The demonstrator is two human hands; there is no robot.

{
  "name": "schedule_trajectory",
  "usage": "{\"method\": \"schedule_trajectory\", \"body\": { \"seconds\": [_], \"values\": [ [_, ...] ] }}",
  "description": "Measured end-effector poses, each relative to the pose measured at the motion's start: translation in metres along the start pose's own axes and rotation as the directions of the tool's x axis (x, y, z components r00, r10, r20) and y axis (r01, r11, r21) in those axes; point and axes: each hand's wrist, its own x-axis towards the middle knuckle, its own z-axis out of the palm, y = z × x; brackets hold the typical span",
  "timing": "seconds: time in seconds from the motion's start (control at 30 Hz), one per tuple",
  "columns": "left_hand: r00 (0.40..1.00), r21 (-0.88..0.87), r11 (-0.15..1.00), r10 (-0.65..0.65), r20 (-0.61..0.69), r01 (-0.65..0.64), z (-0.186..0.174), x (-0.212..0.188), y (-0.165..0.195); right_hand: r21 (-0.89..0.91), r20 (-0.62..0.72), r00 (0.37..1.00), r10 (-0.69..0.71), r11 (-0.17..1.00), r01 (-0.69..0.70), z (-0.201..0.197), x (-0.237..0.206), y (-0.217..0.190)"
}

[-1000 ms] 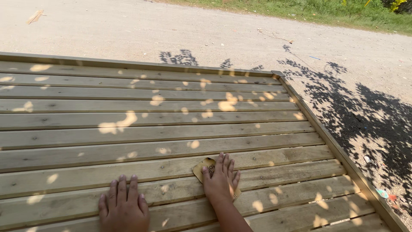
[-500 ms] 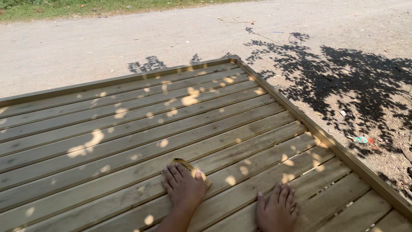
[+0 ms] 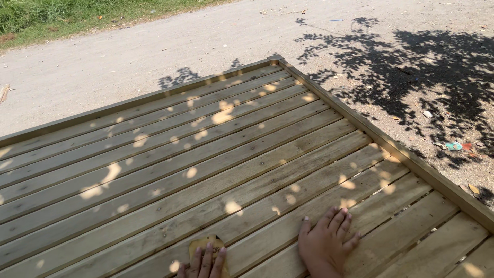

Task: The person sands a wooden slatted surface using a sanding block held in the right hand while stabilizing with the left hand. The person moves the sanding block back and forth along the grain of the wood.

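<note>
My left hand lies at the bottom edge of the view, its fingers pressed flat on a small tan sanding sheet that rests on a slat of the wooden slatted platform. Most of that hand is cut off by the frame. To its right, my right hand rests palm down on the bare slats with fingers spread, holding nothing. The two hands are apart, about a hand's width between them.
A raised wooden rim borders the platform on the right and far sides, meeting at a corner post. Beyond it lie a gravel road, tree shadows, bits of litter and a grass strip.
The view has swung, so the platform's far corner now shows. The flat hand was left of the hand on the sheet a second ago; now a flat hand lies to its right.
</note>
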Motion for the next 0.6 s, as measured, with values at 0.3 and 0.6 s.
{"method": "schedule_trajectory", "body": {
  "seconds": [0.3,0.6],
  "values": [
    [0.477,0.05,0.911,-0.26,0.839,0.409,0.109,0.179,0.031,-0.12,0.079,0.993,0.087,0.99,-0.078,-0.007,0.017,-0.017],
    [0.706,-0.113,0.968,-0.082,0.704,0.225,0.055,0.113,0.043,0.004,0.083,0.997,0.001,1.0,-0.002,-0.027,0.009,-0.005]
  ]
}}
